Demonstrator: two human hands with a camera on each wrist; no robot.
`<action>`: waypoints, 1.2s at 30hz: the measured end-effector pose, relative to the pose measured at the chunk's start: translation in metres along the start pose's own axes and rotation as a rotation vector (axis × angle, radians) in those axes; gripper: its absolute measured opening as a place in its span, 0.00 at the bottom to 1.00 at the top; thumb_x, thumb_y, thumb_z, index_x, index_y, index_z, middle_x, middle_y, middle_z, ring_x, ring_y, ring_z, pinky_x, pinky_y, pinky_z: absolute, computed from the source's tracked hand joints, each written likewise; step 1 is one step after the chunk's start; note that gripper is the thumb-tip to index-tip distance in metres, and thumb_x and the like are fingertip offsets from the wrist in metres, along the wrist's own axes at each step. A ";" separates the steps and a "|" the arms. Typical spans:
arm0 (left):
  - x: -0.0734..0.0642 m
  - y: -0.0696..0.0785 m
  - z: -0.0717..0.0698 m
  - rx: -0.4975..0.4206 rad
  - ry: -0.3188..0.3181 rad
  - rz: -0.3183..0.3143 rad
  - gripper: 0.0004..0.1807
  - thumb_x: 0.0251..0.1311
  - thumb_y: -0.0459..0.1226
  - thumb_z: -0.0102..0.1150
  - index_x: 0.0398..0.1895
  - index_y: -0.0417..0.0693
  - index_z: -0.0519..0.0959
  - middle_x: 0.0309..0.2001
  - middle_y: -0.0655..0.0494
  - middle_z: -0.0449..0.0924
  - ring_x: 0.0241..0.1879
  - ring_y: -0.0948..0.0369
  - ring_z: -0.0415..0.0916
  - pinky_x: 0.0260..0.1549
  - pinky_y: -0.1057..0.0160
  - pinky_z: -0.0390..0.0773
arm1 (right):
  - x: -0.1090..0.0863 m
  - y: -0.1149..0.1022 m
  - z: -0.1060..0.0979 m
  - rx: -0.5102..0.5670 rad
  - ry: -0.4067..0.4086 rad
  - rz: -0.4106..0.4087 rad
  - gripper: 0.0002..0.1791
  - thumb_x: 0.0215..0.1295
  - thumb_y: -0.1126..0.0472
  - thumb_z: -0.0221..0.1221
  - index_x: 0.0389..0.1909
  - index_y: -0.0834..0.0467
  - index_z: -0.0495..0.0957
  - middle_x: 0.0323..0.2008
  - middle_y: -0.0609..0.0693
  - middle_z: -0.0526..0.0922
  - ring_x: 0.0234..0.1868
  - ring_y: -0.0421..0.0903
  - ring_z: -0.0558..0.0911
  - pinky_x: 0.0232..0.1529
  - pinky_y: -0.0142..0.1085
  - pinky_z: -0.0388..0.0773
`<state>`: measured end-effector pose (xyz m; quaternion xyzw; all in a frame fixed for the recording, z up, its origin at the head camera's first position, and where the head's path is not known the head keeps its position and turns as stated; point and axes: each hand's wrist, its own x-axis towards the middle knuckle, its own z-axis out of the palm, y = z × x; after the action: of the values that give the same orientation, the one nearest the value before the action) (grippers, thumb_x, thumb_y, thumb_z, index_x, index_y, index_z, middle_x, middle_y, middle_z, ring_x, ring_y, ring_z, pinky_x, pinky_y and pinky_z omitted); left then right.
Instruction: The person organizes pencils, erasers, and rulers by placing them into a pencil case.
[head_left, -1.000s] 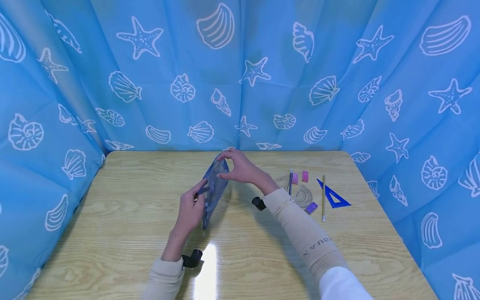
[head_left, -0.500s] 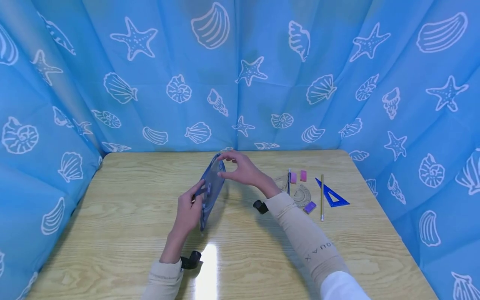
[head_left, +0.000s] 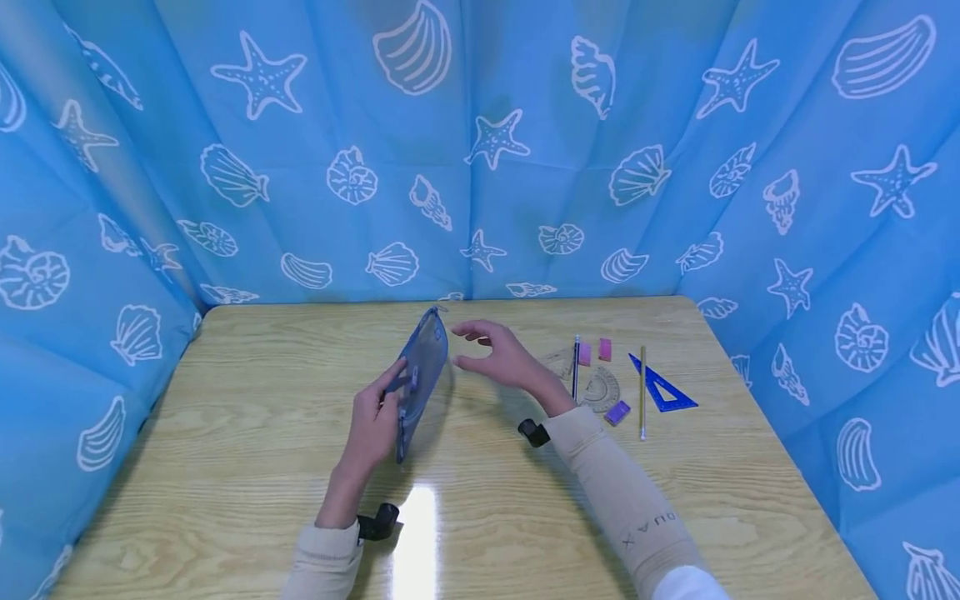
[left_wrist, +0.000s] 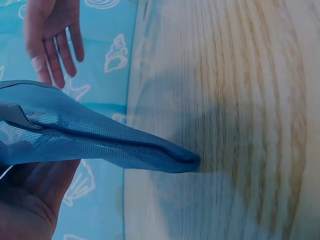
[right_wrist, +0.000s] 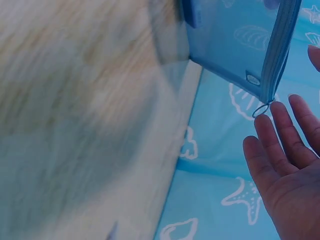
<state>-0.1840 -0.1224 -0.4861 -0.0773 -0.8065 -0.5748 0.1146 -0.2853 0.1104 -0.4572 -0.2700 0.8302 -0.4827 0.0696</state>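
Blue shell-print curtain [head_left: 420, 167] on left, back and right; wood table [head_left: 247, 433] meets it at the far edge, rounded far corners. Left to right: wide stretch of wood grain from the table's left edge to the left hand [head_left: 375, 425], which pinches a pouch between thumb and fingers. Blue mesh pouch [head_left: 426, 375] is mid-table, tilted up on its long side, far end near the table's back edge. Can't tell if it touches wood. Zipper ring [right_wrist: 261, 111] at its far end. Narrow gap, then right hand [head_left: 498, 358]: fingers loosely extended, thumb spread away, just beside the ring; contact there, can't tell. Further right, small stuff bunched close: transparent set square [head_left: 558, 362], dark pencil [head_left: 576, 371], two pink erasers [head_left: 605, 349], transparent protractor [head_left: 602, 388], purple eraser [head_left: 617, 412]. Last, gold pencil [head_left: 642, 396] across blue set square [head_left: 669, 398], some margin to the table's right edge.
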 end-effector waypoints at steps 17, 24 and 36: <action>0.001 0.000 0.004 -0.025 -0.016 0.004 0.29 0.69 0.26 0.38 0.72 0.37 0.69 0.69 0.36 0.71 0.64 0.41 0.75 0.50 0.47 0.85 | -0.037 0.020 -0.006 0.078 0.036 0.077 0.25 0.69 0.61 0.63 0.65 0.65 0.74 0.64 0.66 0.75 0.63 0.64 0.76 0.70 0.57 0.72; 0.000 0.001 0.006 -0.008 0.011 -0.003 0.28 0.69 0.27 0.38 0.72 0.39 0.70 0.67 0.36 0.74 0.63 0.42 0.76 0.54 0.43 0.84 | -0.060 0.034 -0.007 0.146 0.070 0.111 0.24 0.73 0.63 0.58 0.66 0.68 0.71 0.64 0.68 0.74 0.61 0.61 0.78 0.64 0.50 0.80; -0.001 0.002 0.008 -0.018 -0.005 -0.001 0.27 0.71 0.28 0.39 0.72 0.40 0.71 0.64 0.35 0.77 0.62 0.42 0.77 0.56 0.40 0.83 | -0.104 0.050 -0.028 0.183 0.203 0.270 0.26 0.73 0.61 0.59 0.67 0.69 0.71 0.65 0.68 0.74 0.62 0.62 0.78 0.56 0.44 0.86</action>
<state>-0.1829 -0.1139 -0.4874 -0.0794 -0.8017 -0.5818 0.1113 -0.2271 0.2043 -0.4994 -0.0985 0.8144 -0.5671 0.0741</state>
